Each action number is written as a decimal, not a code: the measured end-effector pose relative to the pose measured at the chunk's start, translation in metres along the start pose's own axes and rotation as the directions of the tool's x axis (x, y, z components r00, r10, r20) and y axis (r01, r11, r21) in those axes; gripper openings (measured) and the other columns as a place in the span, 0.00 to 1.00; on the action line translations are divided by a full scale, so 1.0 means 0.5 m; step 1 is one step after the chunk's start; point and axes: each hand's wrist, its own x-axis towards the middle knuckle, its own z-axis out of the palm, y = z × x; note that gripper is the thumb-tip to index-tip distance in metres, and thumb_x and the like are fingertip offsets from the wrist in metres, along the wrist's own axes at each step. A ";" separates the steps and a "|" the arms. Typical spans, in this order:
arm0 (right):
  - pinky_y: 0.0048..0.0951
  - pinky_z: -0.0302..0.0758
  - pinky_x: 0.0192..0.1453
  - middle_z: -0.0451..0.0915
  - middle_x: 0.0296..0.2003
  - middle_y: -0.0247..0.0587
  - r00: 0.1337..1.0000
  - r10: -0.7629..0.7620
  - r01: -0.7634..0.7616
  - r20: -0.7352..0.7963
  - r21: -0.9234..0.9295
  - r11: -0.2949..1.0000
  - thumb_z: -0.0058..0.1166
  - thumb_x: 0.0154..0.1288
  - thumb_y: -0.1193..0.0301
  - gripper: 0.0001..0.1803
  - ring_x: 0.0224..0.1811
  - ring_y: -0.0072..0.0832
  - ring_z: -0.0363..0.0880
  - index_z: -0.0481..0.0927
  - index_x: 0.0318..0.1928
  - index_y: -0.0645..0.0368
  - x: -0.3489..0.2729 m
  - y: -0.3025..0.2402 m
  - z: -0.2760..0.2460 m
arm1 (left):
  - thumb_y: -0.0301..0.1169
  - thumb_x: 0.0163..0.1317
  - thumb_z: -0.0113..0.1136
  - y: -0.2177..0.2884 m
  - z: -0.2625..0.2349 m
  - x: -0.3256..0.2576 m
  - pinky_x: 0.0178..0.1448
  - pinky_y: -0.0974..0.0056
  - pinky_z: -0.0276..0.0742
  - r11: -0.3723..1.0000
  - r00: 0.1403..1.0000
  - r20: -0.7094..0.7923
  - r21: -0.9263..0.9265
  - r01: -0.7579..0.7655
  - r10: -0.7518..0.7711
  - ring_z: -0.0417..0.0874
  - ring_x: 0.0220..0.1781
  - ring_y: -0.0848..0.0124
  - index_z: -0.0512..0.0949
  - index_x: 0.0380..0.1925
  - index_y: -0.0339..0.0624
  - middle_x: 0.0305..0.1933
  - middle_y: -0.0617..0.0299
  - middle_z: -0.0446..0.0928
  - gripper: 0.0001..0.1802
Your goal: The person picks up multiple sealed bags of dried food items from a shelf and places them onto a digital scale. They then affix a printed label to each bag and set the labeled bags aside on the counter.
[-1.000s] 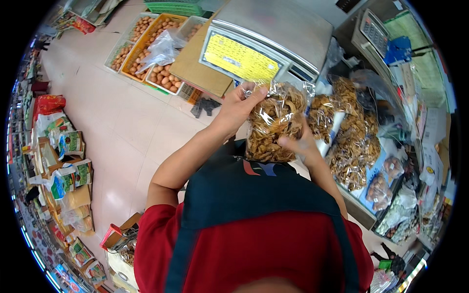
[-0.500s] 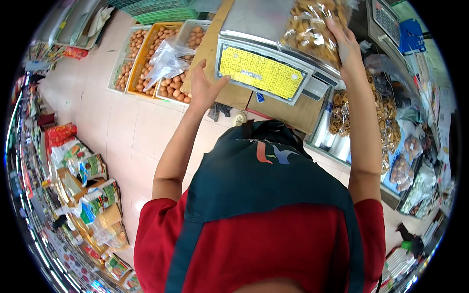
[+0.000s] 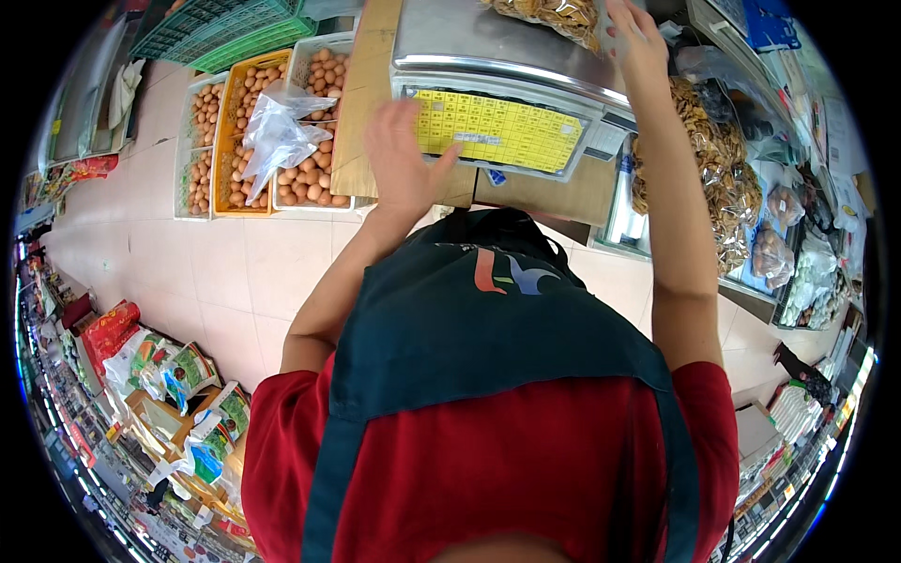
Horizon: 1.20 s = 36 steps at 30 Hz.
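A clear plastic bag of brown dried food (image 3: 554, 19) lies on the steel platform of a weighing scale (image 3: 497, 42) at the top of the view. Just right of that bag is my right hand (image 3: 640, 36), its fingers stretched out; whether a fingertip still touches the plastic I cannot tell. My left hand (image 3: 402, 159), slightly blurred, hovers by the left end of the scale's yellow key panel (image 3: 497, 133). Its thumb is apart from the fingers and it holds nothing.
Left of the wooden counter edge (image 3: 364, 103) stand crates of eggs, one an orange crate (image 3: 223, 169), with a crumpled plastic bag (image 3: 282, 136) on top. More bagged dried goods (image 3: 723, 178) lie at right. Stacked packages (image 3: 178, 375) stand lower left on the tiled floor (image 3: 225, 272).
The bag of dried food sits farther away and more to the left in the view. My right hand has come off its top to its right side. The view has shifted.
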 end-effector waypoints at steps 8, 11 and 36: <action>0.26 0.71 0.46 0.76 0.38 0.36 0.999 -0.033 0.034 -0.016 0.046 0.998 0.57 0.64 0.66 0.16 0.38 0.23 0.73 0.72 0.47 0.62 -0.314 0.236 -0.021 | 0.35 0.55 0.63 0.060 0.042 -0.021 0.64 0.53 0.59 0.941 0.940 0.220 0.161 -0.297 0.259 0.65 0.63 0.57 0.72 0.57 0.50 0.57 0.60 0.68 0.28; 0.31 0.72 0.51 0.78 0.45 0.45 0.941 0.172 -0.194 0.293 0.048 0.980 0.57 0.63 0.66 0.22 0.44 0.30 0.77 0.69 0.53 0.64 -0.342 0.281 -0.007 | 0.39 0.57 0.61 0.064 0.046 -0.026 0.65 0.52 0.58 0.931 0.931 0.276 0.207 -0.300 0.238 0.62 0.65 0.56 0.70 0.59 0.49 0.60 0.60 0.65 0.28; 0.42 0.75 0.43 0.81 0.38 0.53 0.949 0.151 -0.079 0.278 -0.256 0.964 0.52 0.65 0.62 0.21 0.37 0.46 0.81 0.70 0.52 0.62 -0.368 0.268 0.006 | 0.51 0.59 0.58 0.023 -0.032 0.498 0.65 0.57 0.62 0.840 0.907 0.282 -0.364 0.403 -0.313 0.69 0.62 0.55 0.70 0.58 0.36 0.59 0.49 0.71 0.35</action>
